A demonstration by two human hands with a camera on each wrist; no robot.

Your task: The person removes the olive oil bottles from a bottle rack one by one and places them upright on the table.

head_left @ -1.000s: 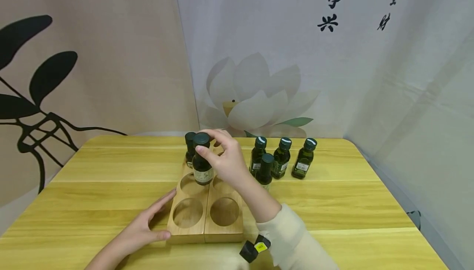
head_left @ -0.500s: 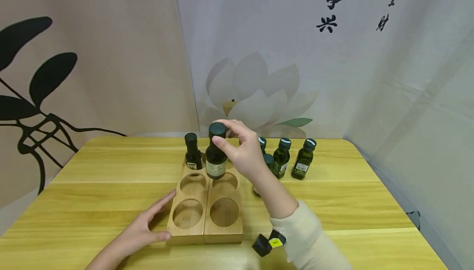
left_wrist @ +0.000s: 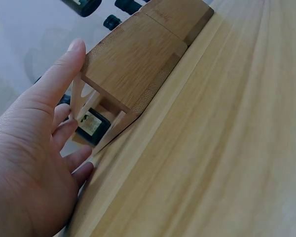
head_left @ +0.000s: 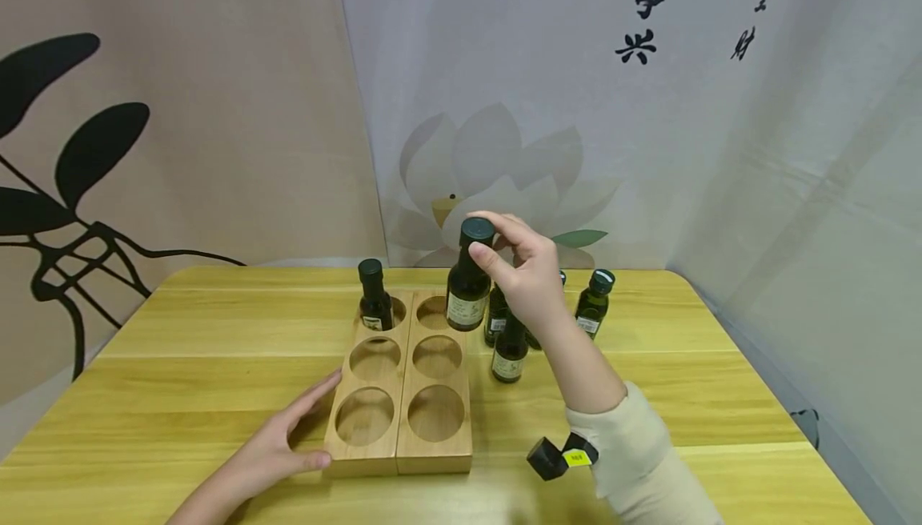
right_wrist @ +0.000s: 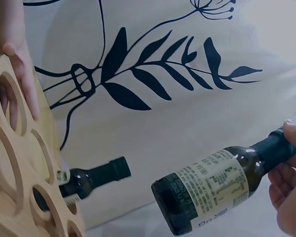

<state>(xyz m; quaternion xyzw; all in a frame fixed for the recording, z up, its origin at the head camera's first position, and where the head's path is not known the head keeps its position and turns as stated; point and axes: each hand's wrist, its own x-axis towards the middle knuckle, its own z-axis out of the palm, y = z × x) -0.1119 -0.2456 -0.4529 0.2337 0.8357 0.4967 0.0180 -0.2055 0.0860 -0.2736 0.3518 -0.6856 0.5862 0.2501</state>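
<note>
My right hand [head_left: 529,281] pinches a dark glass bottle [head_left: 466,309] by its capped neck, between thumb and fingers. It hangs nearly upright above the back right edge of a two-row wooden bottle rack [head_left: 434,461]. In the right wrist view this bottle [right_wrist: 207,190] shows a cream label with print. My left hand [head_left: 270,449] touches the rack's left side with relaxed fingers, its thumb at the front corner. In the left wrist view the left hand [left_wrist: 34,143] lies along the rack's side wall [left_wrist: 133,54]. Another dark bottle [head_left: 374,301] stands in the back left hole.
Right of the rack, a dark bottle [head_left: 508,357] stands on the wooden table [head_left: 691,405]. Behind it are squarer green bottles [head_left: 592,305], some partly hidden by my right hand and forearm. A printed cloth backdrop [head_left: 288,149] hangs beyond the table's far edge.
My right hand has carried the bottle up and to the right, from above the rack's left row to beyond its back right corner. The left hand and rack have stayed put.
</note>
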